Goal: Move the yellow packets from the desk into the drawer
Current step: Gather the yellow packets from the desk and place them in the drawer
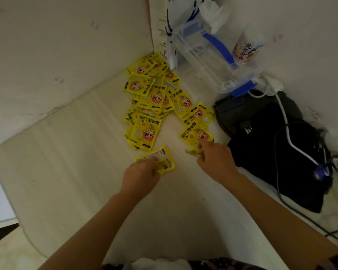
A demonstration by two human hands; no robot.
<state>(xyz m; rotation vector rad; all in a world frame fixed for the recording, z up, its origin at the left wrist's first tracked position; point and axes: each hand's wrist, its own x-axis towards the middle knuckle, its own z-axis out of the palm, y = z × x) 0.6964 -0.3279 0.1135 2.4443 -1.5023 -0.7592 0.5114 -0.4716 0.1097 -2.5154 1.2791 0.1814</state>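
Observation:
Several yellow packets (151, 96) with a cartoon face lie scattered on the white desk (72, 145), from the back corner toward me. My left hand (140, 177) grips one packet (162, 159) that lies back side up at the near end of the pile. My right hand (216, 159) pinches the edge of another yellow packet (192, 152), just below a face-up packet (196, 134). No drawer shows in this view.
A clear plastic box with blue clips (209, 55) stands at the back right, a printed cup (247, 48) beside it. Black cloth (271, 149) with white and black cables (289, 141) covers the desk's right side. White walls close the corner.

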